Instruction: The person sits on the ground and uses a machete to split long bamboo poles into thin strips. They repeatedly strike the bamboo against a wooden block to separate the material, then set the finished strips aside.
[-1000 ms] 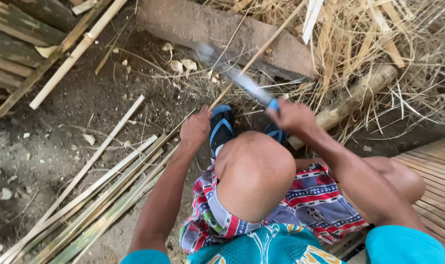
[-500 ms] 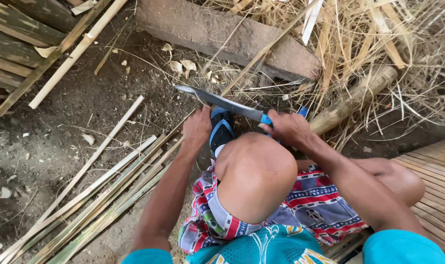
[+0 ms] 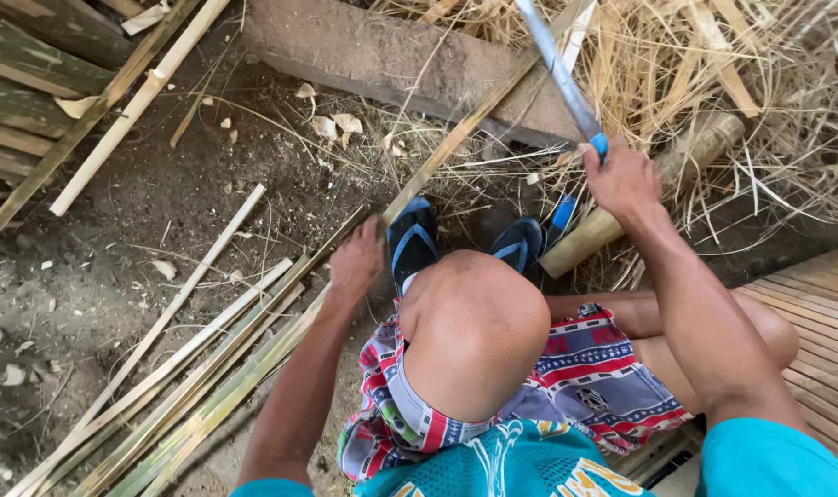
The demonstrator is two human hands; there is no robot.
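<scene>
The left hand (image 3: 356, 262) grips a long bamboo strip (image 3: 456, 133) low down on the dirt. The right hand (image 3: 621, 179) holds a knife (image 3: 557, 69) up high (blue handle). The strip looks stiff, thin and splintery.

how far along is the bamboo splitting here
Done: a pile of thin split strips lies on the dirt by the left leg, and dry shavings cover the ground ahead. In hand: the left hand grips a long bamboo strip while the right hand holds a raised long knife. Left: thicker unsplit slats lie at upper left.
</scene>
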